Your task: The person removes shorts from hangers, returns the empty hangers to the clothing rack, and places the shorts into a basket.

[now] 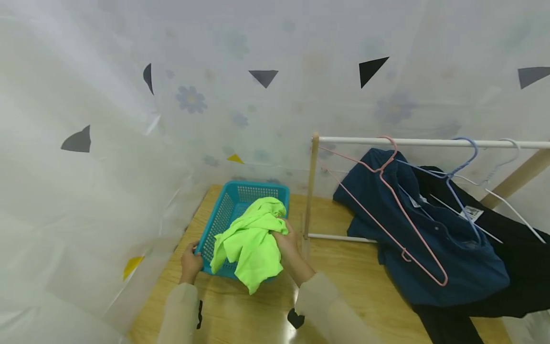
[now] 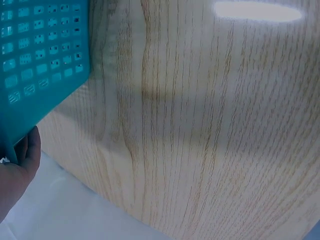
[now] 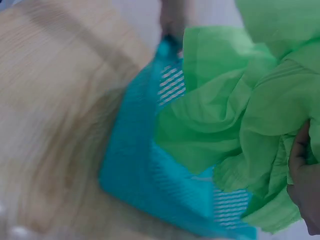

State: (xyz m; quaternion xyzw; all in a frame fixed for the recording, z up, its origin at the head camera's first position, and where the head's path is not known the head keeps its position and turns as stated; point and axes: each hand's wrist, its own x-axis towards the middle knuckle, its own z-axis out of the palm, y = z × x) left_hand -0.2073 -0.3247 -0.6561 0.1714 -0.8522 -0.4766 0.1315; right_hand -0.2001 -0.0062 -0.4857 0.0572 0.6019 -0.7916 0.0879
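A teal plastic basket (image 1: 209,234) with perforated walls stands on the wooden table. My left hand (image 1: 191,263) grips the basket's near left rim; in the left wrist view its fingers curl over that corner. Above the basket, my right hand (image 1: 285,241) holds a bunched bright green cloth garment (image 1: 258,243), its lower folds hanging over the basket's near edge. In the right wrist view the fingers sink into the green fabric (image 3: 270,110). The folds hide much of the basket's inside, and what kind of garment it is does not show.
On the right stands a rack with a white rail (image 1: 429,142). Pink (image 1: 388,186), blue and white hangers hang there, near a dark blue garment (image 1: 447,267) and a black one (image 1: 528,258). Pale sheeting (image 1: 86,200) rises along the table's left and back edges.
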